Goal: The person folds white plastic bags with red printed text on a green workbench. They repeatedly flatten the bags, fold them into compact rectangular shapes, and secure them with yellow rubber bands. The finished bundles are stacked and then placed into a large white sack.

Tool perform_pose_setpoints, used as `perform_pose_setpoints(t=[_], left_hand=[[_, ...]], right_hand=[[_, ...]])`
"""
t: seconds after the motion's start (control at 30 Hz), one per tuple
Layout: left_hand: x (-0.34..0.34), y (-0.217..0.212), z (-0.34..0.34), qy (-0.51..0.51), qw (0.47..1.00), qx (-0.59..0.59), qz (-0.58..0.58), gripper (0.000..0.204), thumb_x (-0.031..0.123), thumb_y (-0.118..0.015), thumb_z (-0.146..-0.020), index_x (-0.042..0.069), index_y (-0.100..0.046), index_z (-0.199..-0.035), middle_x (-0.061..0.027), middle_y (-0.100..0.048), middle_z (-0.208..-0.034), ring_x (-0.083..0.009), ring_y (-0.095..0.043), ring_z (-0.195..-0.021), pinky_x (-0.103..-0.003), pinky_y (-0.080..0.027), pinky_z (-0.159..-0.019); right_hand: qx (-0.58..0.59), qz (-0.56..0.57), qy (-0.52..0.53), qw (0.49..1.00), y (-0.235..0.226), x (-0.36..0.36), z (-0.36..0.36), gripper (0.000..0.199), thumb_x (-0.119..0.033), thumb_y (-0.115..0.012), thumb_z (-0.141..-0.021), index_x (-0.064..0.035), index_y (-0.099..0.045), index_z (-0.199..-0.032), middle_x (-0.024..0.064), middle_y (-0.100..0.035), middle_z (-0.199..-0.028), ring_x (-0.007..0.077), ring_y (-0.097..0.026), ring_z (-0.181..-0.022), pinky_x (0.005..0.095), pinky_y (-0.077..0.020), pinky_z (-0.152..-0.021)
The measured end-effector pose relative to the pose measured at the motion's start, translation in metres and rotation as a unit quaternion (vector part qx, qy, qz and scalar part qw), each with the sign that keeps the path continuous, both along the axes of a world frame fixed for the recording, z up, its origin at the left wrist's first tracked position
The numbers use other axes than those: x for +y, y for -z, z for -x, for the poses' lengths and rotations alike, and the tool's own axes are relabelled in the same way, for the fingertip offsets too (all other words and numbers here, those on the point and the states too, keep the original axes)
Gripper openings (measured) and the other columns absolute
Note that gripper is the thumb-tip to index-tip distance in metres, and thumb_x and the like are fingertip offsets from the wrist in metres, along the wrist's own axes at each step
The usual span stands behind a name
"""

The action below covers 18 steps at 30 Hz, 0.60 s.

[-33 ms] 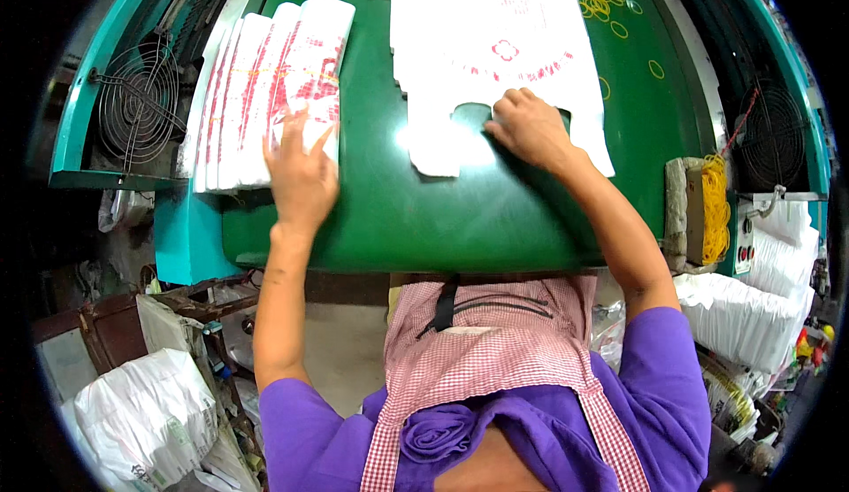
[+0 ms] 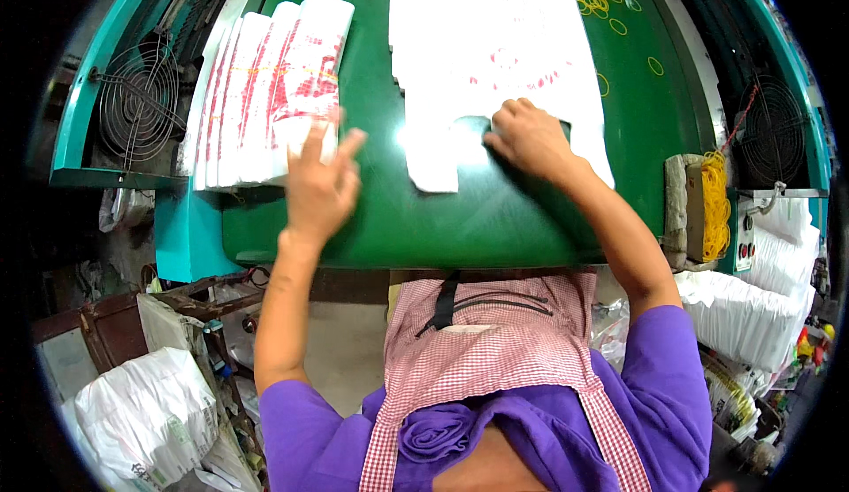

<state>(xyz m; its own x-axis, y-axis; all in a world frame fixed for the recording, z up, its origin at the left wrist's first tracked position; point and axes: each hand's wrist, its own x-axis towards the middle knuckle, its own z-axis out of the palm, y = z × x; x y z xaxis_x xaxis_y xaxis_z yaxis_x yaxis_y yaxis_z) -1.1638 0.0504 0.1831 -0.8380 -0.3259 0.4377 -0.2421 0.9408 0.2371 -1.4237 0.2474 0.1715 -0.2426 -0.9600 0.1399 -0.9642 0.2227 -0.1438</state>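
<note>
A stack of flat white plastic vest bags [image 2: 482, 41] with red print lies on the green belt [image 2: 371, 226], its handle ends toward me. At the cut-out between the handles, my right hand [image 2: 533, 141] has its fingers curled over the edge of the top bag. My left hand [image 2: 320, 187] is open, slightly blurred, with its fingers spread near the right end of several folded bag bundles [image 2: 265, 94]. These bundles stand side by side on the left, with yellow rubber bands around them. My left hand holds nothing.
Yellow rubber bands [image 2: 594, 1] lie scattered at the far right of the belt. A hank of rubber bands [image 2: 715, 209] hangs on a box at the right edge. Caged fans [image 2: 139, 103] flank both sides. White bag packs [image 2: 146, 417] sit low at left and right.
My left hand has moved right, off the folded bundles and toward the bag stack. My right hand has come slightly nearer to me, and the top bag's left handle has shifted the same way.
</note>
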Motion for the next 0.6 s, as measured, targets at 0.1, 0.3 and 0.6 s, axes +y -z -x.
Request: perform_pose_setpoints(t=[0.1, 0.3, 0.6], left_hand=[[0.059, -0.010, -0.012, 0.196, 0.973, -0.116, -0.044, 0.057, 0.035, -0.069, -0.075, 0.019, -0.055, -0.128, -0.0107, -0.036, -0.147, -0.0330, -0.023, -0.141, -0.055, -0.012, -0.113], [0.079, 0.025, -0.050, 0.250, 0.924, -0.283, 0.058, 0.101, 0.026, -0.084, -0.055, 0.023, -0.033, -0.143, -0.0096, -0.025, -0.152, -0.0324, -0.022, -0.141, -0.053, -0.017, -0.114], [0.086, 0.041, -0.050, 0.098, 0.984, -0.150, 0.011, 0.064, 0.004, -0.063, -0.075, 0.015, -0.045, -0.136, -0.0109, -0.032, -0.149, -0.0325, -0.025, -0.139, -0.055, -0.022, -0.109]], right_hand=[[-0.185, -0.036, -0.070, 0.980, -0.020, 0.055, -0.037, 0.028, -0.031, -0.059, -0.087, -0.0043, -0.063, -0.094, 0.0146, -0.061, -0.097, 0.0326, -0.058, -0.095, 0.0401, -0.0496, -0.081], [-0.132, -0.018, -0.052, 0.990, -0.005, 0.128, -0.031, 0.062, -0.043, -0.058, -0.087, -0.0101, -0.043, -0.138, 0.0171, -0.035, -0.146, 0.0379, -0.028, -0.137, 0.0474, -0.0255, -0.111], [-0.113, 0.036, -0.081, 0.990, 0.007, 0.087, 0.008, 0.079, -0.058, -0.049, -0.086, -0.0099, -0.029, -0.146, 0.0159, -0.021, -0.153, 0.0357, -0.014, -0.142, 0.0510, -0.0138, -0.114]])
